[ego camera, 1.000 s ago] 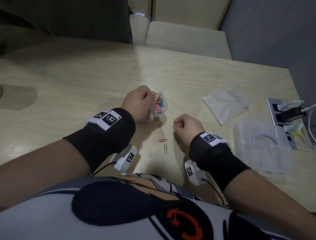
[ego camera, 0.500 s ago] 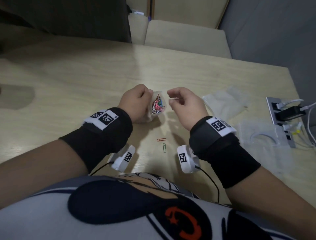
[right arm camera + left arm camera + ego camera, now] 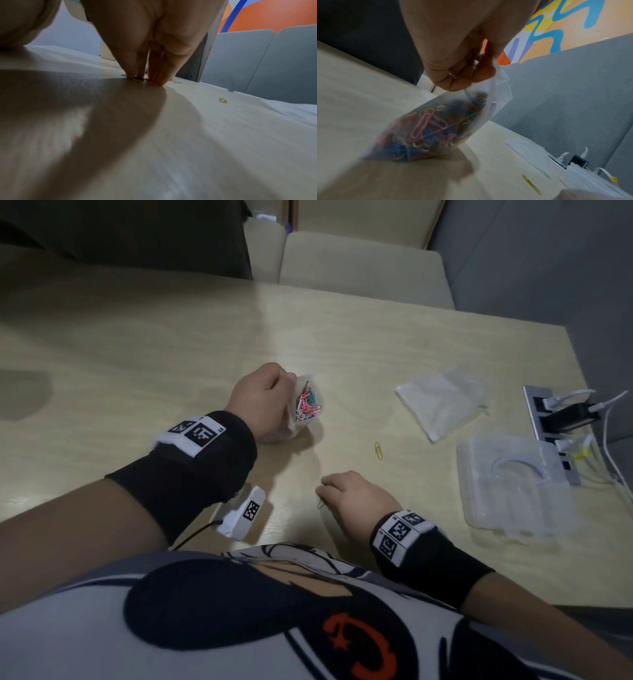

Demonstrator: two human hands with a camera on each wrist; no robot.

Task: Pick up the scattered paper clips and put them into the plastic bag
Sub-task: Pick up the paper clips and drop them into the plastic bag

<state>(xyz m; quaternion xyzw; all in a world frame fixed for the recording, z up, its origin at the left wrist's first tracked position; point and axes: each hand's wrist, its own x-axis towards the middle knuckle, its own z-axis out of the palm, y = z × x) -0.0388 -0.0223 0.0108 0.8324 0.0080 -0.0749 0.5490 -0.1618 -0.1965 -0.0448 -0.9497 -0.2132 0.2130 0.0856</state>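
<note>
Left hand [image 3: 263, 402]: pinches the bag [image 3: 305, 409] rim, mid-table [image 3: 171, 354].
Bag: holds coloured clips, base on table.
Right hand [image 3: 356, 501]: fingertips [image 3: 159, 81] pinching green clip [image 3: 139, 78], near front edge.
Yellow clip [image 3: 378, 450]: loose, toward right edge.

The plastic bag [image 3: 306, 409] is sitting near the middle of the bench [image 3: 171, 347], with paper clips [image 3: 307, 405] lying inside it. Right of the bag and nearer the person, a loose paper clip [image 3: 378, 450] is lying on the bench. Farther right of the bag, a flat pouch [image 3: 442, 405] is lying, and a clear tray [image 3: 513, 484] is resting nearer the person beyond it.
</note>
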